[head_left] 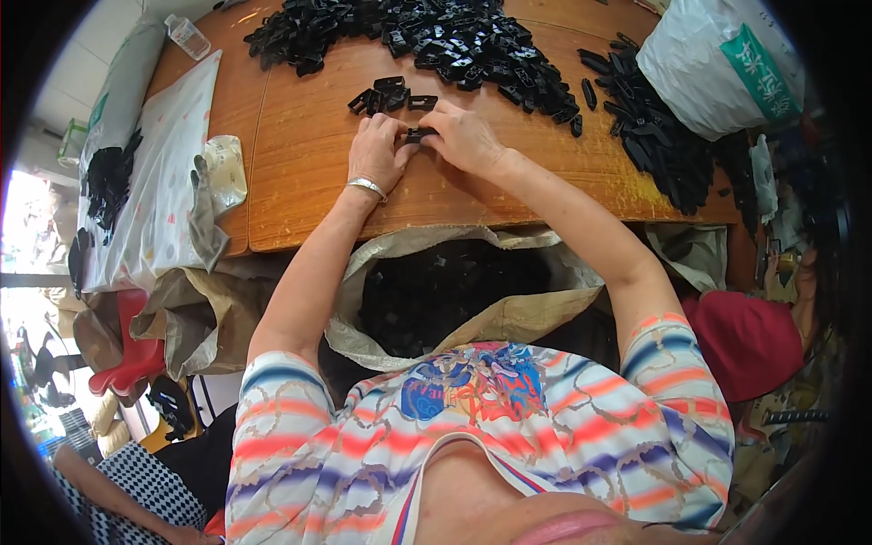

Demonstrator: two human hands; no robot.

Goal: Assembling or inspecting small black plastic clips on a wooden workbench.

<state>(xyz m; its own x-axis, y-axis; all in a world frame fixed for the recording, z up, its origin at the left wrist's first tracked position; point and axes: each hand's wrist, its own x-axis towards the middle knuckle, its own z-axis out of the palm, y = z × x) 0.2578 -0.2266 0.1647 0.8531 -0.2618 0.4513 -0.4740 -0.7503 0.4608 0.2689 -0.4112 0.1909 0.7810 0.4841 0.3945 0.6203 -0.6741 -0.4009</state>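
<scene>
Over the wooden table [309,191], my left hand [374,150] and my right hand [461,138] meet with fingers closed on one small black plastic part [418,135]. Its finer shape is partly hidden by my fingertips. Just beyond my fingers lie several loose black plastic pieces [389,91], some with a rectangular opening. Farther back a large heap of similar black pieces [454,45] spreads across the table. A silver bracelet [367,187] circles my left wrist.
An open woven sack [518,320] holding black pieces hangs at the table's near edge. Longer black parts [656,145] are piled at the right beside a white plastic bag [699,68]. At the left are a clear bottle [187,38], plastic sheeting [168,173] and a grey glove [205,218].
</scene>
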